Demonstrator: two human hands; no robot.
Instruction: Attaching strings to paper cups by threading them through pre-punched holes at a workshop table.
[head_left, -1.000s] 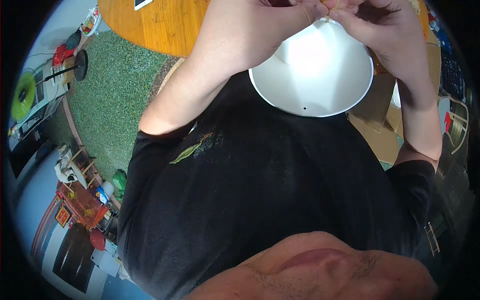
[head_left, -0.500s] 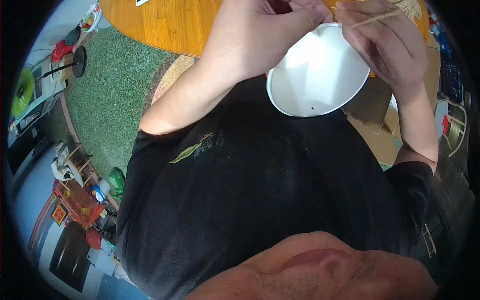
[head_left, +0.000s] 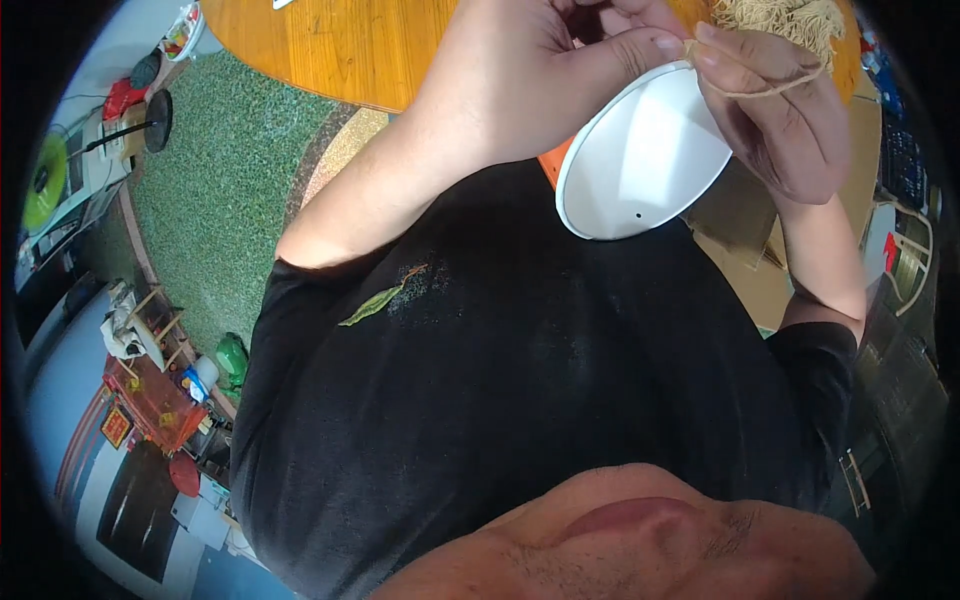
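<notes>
Wooden surface (head_left: 340, 50) sits beyond both hands. Left hand (head_left: 540, 70) fingers curl closed on the white bowl (head_left: 640, 160) rim. Right hand (head_left: 780, 110) fingers pinch tan twine (head_left: 770, 90).

The 2 hands are crowding the white plastic dish (head_left: 640, 160) at its upper rim, leaving no gap between them. A heap of tan twine (head_left: 785, 22) is blocking the wooden table's (head_left: 330, 50) far right edge. The table's left part is lying open.

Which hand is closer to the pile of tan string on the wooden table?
The right hand: it holds a strand just below the pile of tan string. The left hand grips the white bowl, farther left.
</notes>
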